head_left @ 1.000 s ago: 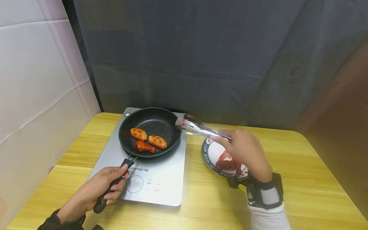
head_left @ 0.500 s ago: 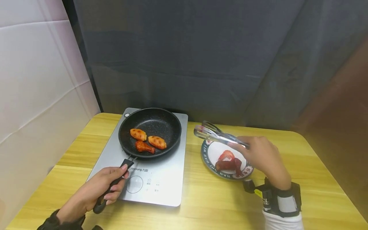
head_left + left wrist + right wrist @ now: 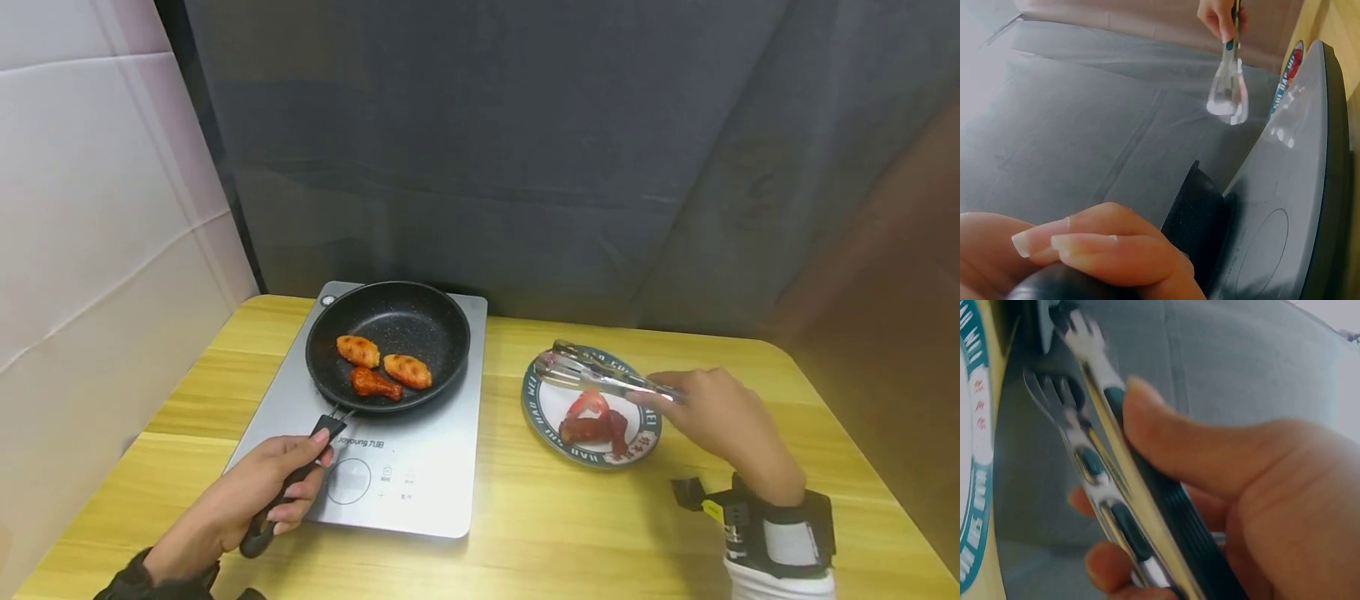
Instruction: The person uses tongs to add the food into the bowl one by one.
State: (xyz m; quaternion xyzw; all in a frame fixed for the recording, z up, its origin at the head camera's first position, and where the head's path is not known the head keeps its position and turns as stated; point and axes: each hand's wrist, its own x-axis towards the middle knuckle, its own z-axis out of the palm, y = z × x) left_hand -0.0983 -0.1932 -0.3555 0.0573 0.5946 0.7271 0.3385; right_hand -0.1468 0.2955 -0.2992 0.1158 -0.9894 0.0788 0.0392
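Head view: left hand [image 3: 262,477] wraps the handle [image 3: 329,427] of a pan [image 3: 423,329] of chicken pieces [image 3: 407,372] on a cooktop [image 3: 438,483], probably steadying it; right hand [image 3: 723,417] half-closed round empty tongs [image 3: 615,382] above a plate [image 3: 534,410] of red food [image 3: 588,429]. Only the right wrist view shows me thumb [image 3: 1166,434] and fingers [image 3: 1108,569] on opposite sides, tips [image 3: 1087,347] apart

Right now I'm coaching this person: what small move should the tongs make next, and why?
Perhaps lower the tongs toward the reddish food on the plate: the right hand holds them over the plate, their ends apart with nothing between, and the pan has bare room beside its three pieces.
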